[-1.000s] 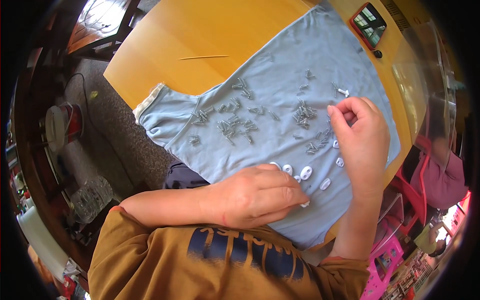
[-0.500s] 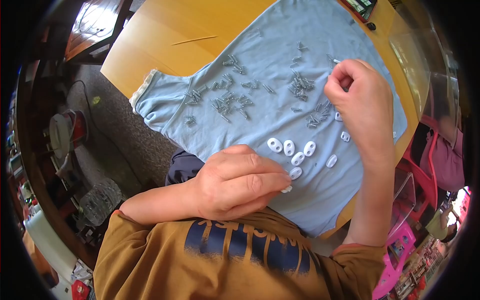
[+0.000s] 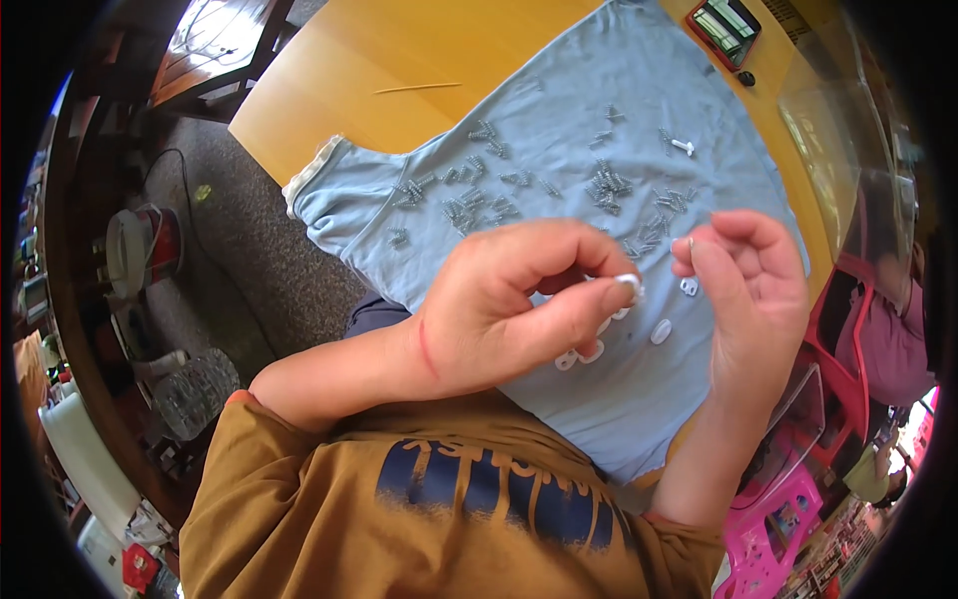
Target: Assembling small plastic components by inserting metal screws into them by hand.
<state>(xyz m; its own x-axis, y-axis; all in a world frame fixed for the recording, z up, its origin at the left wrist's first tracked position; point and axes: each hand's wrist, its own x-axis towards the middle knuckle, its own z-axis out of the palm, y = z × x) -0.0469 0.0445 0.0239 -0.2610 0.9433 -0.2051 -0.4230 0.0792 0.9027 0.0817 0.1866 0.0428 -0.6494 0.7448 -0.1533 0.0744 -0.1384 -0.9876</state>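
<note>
My left hand (image 3: pixel 534 299) is raised over the cloth, pinching a small white plastic piece (image 3: pixel 629 288) between thumb and fingertips. To its right my right hand (image 3: pixel 750 285) is closed at thumb and index finger, its other fingers curled. A tiny thin thing shows at its fingertips, too small to name. White oval pieces with two holes lie below the left fingertips, partly hidden; one oval piece (image 3: pixel 661 331) sits apart, and another two-holed piece (image 3: pixel 689 287) lies beside the right thumb. Small metal coil springs (image 3: pixel 607 187) are scattered in loose piles beyond my hands.
A light blue cloth garment (image 3: pixel 559 120) covers much of the wooden table (image 3: pixel 309 90). On it lies a white T-shaped piece (image 3: pixel 683 148). A thin stick (image 3: pixel 417 88) and a dark-screened device (image 3: pixel 724 32) rest at the back. Pink plastic chairs (image 3: pixel 788 509) stand at right.
My left hand has risen and turned, bringing its white piece up and right. My right hand has drawn back toward me from the far springs, uncovering the white T-shaped piece.
</note>
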